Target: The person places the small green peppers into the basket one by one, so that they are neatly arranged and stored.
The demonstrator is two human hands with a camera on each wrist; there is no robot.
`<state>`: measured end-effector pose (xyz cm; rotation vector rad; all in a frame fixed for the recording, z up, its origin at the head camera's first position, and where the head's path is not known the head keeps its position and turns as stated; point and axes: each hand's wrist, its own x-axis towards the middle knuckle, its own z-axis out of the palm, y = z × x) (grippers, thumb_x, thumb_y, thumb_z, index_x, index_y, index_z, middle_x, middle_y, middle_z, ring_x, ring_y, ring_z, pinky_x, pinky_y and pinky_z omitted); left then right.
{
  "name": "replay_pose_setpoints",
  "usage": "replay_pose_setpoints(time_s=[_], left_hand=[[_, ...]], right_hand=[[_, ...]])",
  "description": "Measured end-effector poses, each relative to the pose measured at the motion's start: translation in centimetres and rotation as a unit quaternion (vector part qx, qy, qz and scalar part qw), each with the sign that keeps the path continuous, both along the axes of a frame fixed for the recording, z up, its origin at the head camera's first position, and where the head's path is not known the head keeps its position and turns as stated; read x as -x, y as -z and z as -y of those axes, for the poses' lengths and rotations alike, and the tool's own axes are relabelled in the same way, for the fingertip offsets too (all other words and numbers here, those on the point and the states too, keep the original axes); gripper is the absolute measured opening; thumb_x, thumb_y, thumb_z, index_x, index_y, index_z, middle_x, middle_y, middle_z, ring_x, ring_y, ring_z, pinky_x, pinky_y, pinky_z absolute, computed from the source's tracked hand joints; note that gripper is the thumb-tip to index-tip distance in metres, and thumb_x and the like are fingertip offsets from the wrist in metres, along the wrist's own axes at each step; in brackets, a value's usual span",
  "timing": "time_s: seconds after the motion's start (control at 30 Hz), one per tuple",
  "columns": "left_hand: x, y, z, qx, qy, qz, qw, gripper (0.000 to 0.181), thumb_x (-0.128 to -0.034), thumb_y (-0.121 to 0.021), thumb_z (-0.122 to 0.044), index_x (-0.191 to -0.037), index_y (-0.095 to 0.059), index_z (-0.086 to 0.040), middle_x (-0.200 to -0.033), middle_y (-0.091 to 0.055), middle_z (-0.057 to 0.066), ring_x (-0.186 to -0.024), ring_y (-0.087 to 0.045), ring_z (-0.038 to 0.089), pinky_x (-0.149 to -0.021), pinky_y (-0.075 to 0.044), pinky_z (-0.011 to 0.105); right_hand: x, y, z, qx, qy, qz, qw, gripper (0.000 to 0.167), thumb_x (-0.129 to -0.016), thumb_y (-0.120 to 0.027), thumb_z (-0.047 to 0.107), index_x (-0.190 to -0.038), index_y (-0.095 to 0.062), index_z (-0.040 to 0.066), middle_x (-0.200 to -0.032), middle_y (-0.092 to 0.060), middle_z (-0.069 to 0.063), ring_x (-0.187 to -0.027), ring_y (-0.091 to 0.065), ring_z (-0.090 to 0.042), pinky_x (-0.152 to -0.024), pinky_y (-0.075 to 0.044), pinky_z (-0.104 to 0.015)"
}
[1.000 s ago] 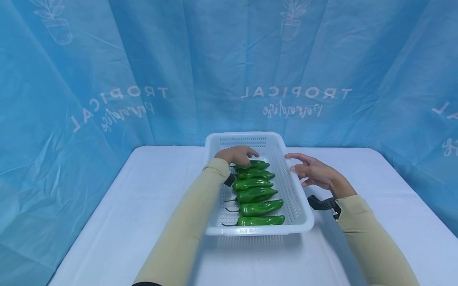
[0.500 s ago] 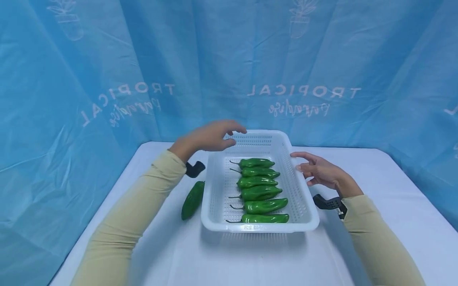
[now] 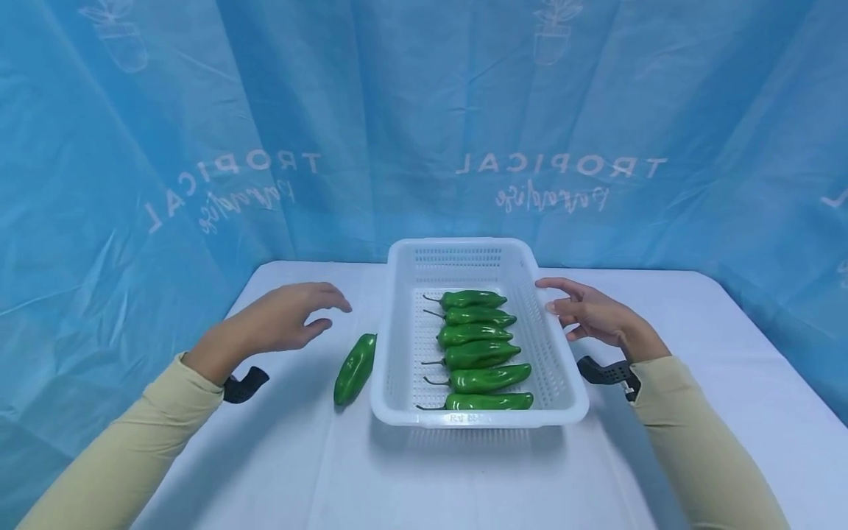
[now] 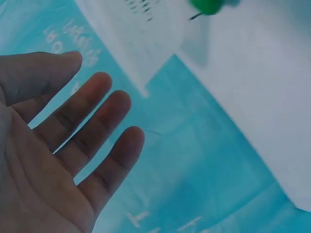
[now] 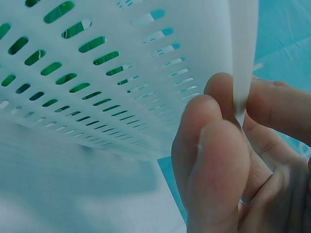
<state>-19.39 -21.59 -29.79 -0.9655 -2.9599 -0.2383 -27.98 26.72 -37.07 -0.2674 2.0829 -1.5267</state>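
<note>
Several green peppers (image 3: 477, 336) lie in a row inside a white perforated plastic basket (image 3: 480, 419), stems toward the left. One more green pepper (image 3: 355, 368) lies on the table just left of the basket. My left hand (image 3: 274, 316) hovers above the table left of that loose pepper, fingers extended and holding nothing. In the left wrist view, the palm and spread fingers (image 4: 73, 145) show no object in them. My right hand (image 3: 592, 316) grips the basket's right rim between thumb and fingers, as the right wrist view shows around the rim (image 5: 245, 53).
A white cloth-covered table (image 3: 464, 486) bears everything. Blue printed curtains (image 3: 424, 110) hang behind it and along both sides. A dark strap (image 3: 246, 385) sits at the left wrist and another strap (image 3: 606, 372) at the right.
My left hand has left the far-left part of the basket and swung left over the table. The loose pepper, earlier hidden by the left arm, now shows. The right hand stays at the rim.
</note>
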Motion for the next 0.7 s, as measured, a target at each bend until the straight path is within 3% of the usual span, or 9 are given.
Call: replay_pose_setpoints(time_s=[0.33, 0.6, 0.7], left_hand=[[-1.1, 2.9, 1.2, -0.006, -0.011, 0.016, 0.9998, 0.031, -0.0877, -0.071, -0.005, -0.118, -0.070, -0.013, -0.120, -0.070, 0.006, -0.115, -0.066, 0.027, -0.095, -0.055, 0.046], [-1.3, 3.9, 1.1, -0.001, -0.005, 0.014, 0.9999, 0.033, -0.0863, -0.073, -0.006, -0.118, -0.071, -0.016, -0.121, -0.069, 0.003, -0.117, -0.065, 0.026, -0.096, -0.055, 0.046], [-1.3, 4.6, 0.6, 0.001, 0.007, 0.018, 0.9998, 0.036, -0.0853, -0.075, -0.006, -0.119, -0.070, -0.017, -0.129, -0.066, 0.003, -0.121, -0.063, 0.027, -0.097, -0.054, 0.046]], right_hand=[[0.0, 0.0, 0.0, 0.001, 0.000, -0.007, 1.0000, 0.057, -0.099, -0.060, 0.021, -0.149, -0.033, 0.020, -0.107, -0.071, 0.009, -0.080, -0.070, -0.013, -0.064, -0.059, -0.031], [-0.1, 0.0, 0.1, -0.009, 0.006, -0.008, 0.9999, 0.058, -0.099, -0.060, 0.023, -0.150, -0.033, 0.020, -0.106, -0.071, 0.010, -0.080, -0.071, -0.014, -0.065, -0.059, -0.031], [-0.2, 0.0, 0.2, -0.010, 0.008, -0.006, 0.9999, 0.058, -0.099, -0.061, 0.023, -0.150, -0.033, 0.020, -0.106, -0.071, 0.010, -0.080, -0.070, -0.013, -0.065, -0.058, -0.031]])
